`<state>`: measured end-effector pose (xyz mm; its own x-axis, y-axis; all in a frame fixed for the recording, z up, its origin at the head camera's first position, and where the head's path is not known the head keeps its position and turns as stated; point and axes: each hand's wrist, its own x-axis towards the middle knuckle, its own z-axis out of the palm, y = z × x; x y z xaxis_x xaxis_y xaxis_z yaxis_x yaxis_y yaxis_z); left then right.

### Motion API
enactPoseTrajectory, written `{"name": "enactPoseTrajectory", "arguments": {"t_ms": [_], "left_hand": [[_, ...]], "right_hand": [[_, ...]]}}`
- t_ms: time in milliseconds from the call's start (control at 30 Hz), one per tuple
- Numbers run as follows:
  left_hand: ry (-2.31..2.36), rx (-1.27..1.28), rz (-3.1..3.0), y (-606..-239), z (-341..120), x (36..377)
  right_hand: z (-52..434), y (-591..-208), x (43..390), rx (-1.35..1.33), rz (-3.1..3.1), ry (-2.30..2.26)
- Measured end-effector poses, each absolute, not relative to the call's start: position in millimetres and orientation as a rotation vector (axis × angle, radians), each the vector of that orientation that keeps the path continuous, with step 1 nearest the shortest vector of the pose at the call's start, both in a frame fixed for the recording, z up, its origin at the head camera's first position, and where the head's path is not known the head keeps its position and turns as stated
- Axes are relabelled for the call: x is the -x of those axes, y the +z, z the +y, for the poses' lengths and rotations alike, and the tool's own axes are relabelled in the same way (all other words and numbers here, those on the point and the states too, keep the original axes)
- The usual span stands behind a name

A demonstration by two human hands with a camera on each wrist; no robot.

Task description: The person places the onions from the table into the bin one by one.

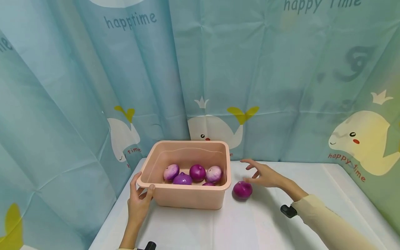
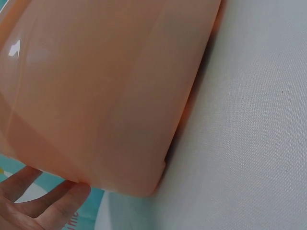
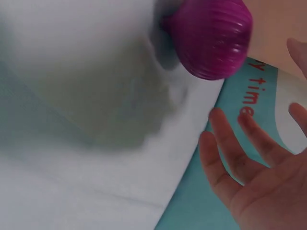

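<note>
A pink plastic bin (image 1: 187, 197) stands on the white table with several purple and pinkish onions in it, among them a dark purple onion (image 1: 197, 172). My left hand (image 1: 137, 205) grips the bin's front left corner, thumb at the front rim and fingers along the left side. In the left wrist view, fingers (image 2: 62, 203) touch the bin's wall. Another purple onion (image 1: 242, 190) lies on the table just right of the bin. Over it hovers my right hand (image 1: 264, 174), fingers spread and holding nothing. The right wrist view shows that onion (image 3: 211, 38) apart from the fingers.
A blue curtain (image 1: 150, 86) with whale prints hangs behind and left of the table, close to the bin's back. The white table (image 1: 250, 225) extends in front of the bin and to the right.
</note>
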<state>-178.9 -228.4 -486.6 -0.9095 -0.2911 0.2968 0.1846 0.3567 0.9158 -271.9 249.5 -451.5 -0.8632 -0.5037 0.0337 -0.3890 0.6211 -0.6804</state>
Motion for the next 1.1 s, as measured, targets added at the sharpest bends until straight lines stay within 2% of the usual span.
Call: {"name": "enactPoseTrajectory", "arguments": {"t_ms": [533, 1100], "left_hand": [[-1.57, -0.103, -2.214, -486, -228, 179], [-1.567, -0.118, -2.228, -485, -228, 178]], "right_hand": [[240, -471, 260, 0.727, 2.437, -1.071], [240, -477, 264, 0.811, 2.472, -1.015]]}}
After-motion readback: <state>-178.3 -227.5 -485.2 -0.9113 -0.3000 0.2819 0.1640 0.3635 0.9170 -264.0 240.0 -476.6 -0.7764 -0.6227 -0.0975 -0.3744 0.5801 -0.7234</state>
